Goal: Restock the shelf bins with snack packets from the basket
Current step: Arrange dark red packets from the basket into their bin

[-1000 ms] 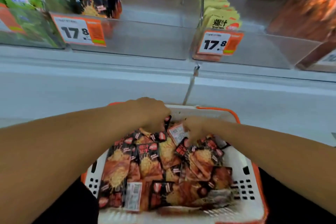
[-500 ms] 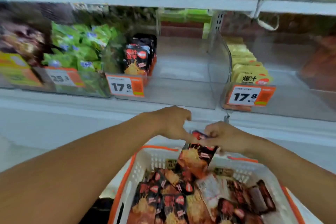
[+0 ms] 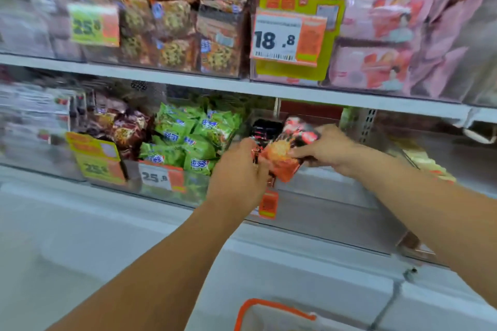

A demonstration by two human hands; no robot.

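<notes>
Store shelving fills the head view, clear bins (image 3: 336,196) along its lower tier; both hands hold red-and-black snack packets (image 3: 285,153) over one bin's front edge, left hand (image 3: 239,169) gripping below, right hand (image 3: 326,146) pinching above; the basket (image 3: 258,306) rim shows at bottom, well apart

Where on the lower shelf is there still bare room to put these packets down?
The clear bin floor lies bare to the right of the black-and-orange packets, under the right hand. Both hands, left hand too, grip the orange snack packets. The green packets' bin to the left is crowded.
</notes>
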